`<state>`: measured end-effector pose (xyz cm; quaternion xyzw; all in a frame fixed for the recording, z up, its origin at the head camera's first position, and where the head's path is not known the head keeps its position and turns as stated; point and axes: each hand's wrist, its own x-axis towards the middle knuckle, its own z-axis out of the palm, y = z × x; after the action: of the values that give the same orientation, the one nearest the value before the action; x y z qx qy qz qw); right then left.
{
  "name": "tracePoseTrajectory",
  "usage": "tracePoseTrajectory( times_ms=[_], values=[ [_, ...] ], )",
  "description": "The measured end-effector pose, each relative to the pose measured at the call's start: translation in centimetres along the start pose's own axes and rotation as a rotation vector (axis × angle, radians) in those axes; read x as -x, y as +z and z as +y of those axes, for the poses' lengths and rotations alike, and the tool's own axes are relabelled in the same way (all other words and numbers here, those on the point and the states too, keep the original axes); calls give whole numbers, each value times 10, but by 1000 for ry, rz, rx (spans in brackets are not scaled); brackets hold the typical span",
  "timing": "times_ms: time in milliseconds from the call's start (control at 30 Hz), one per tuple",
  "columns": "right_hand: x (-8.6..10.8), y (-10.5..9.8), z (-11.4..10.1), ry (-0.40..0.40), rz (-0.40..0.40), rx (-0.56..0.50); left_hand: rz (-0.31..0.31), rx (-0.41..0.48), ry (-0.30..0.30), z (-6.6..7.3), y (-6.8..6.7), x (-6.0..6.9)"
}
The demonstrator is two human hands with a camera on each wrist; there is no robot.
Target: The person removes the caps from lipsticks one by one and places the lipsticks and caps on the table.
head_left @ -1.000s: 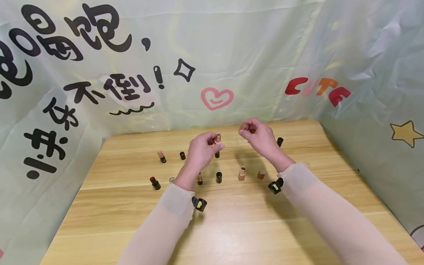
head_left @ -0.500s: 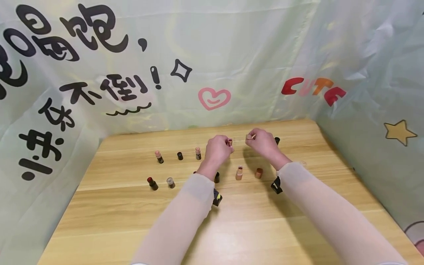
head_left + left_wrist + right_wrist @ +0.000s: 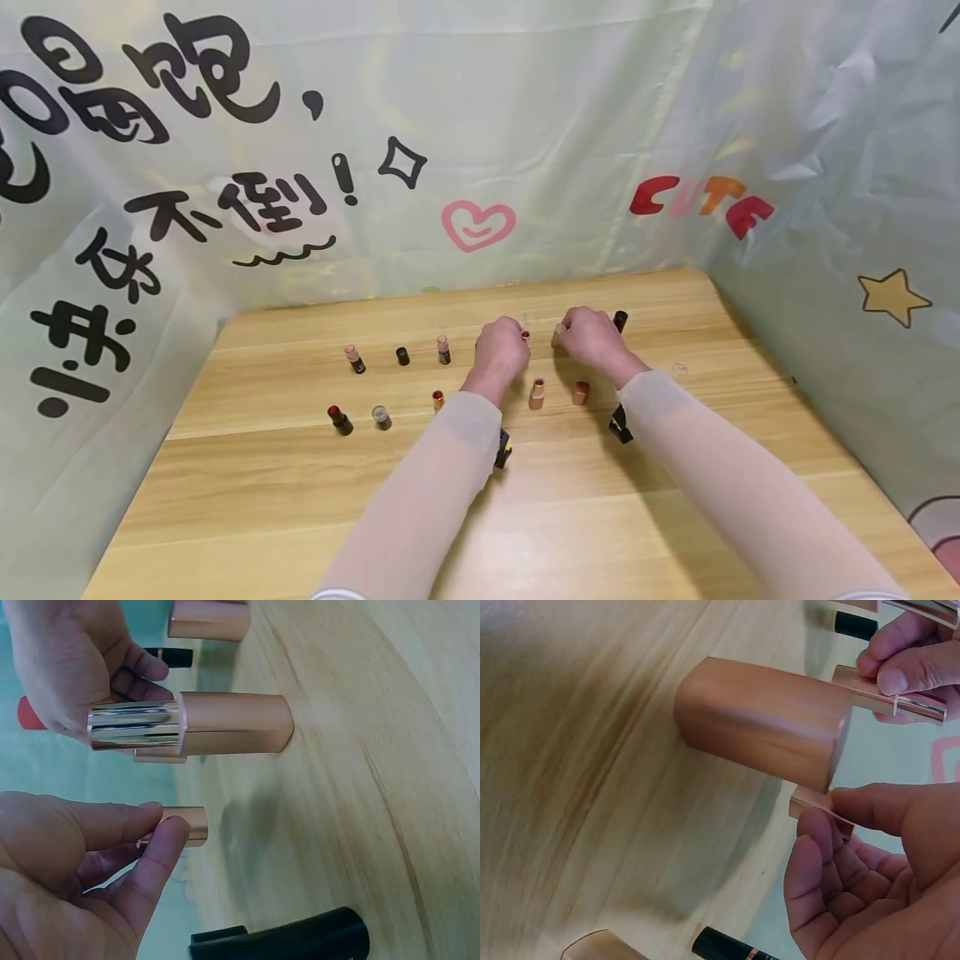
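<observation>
My left hand (image 3: 502, 346) pinches a rose-gold lipstick tube (image 3: 526, 337) between thumb and fingers; its lower end also shows in the left wrist view (image 3: 196, 825). Low over the back of the table, my right hand (image 3: 592, 335) pinches a small rose-gold lipstick cap (image 3: 821, 806), mostly hidden by the hand in the head view. A gap separates the two hands. Nearer to me stand another rose-gold lipstick (image 3: 537, 395), uncapped, and a matching cap (image 3: 581, 393). Whether the held pieces touch the table, I cannot tell.
On the left stand two pink lipsticks (image 3: 443, 350) (image 3: 355, 359), a black cap (image 3: 402, 357), a dark red lipstick (image 3: 340, 420) and a clear cap (image 3: 382, 417). My left sleeve partly covers a gold lipstick (image 3: 438, 401). A black lipstick (image 3: 620, 321) stands beside my right hand.
Both hands have come down toward the tabletop, still pinching the tube and the cap. My left hand has also shifted right, uncovering a pink lipstick and the clear cap.
</observation>
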<state>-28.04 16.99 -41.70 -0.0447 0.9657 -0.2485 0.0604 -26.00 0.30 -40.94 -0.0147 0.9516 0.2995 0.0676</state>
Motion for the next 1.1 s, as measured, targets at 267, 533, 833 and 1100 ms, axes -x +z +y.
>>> tracePoseTrajectory(
  times_ms=[267, 533, 833, 1100],
  values=[
    [-1, 4, 4, -1, -14, 58, -2, -79, -13, 1, 9, -6],
    [-1, 5, 6, 13, -13, 67, 4, -82, 15, 0, 13, -10],
    [-1, 6, 5, 12, 3, 88, 26, -74, 48, -6, 16, -14],
    [-2, 7, 6, 34, -19, 84, 11, -87, 47, -2, 18, -14]
  ],
)
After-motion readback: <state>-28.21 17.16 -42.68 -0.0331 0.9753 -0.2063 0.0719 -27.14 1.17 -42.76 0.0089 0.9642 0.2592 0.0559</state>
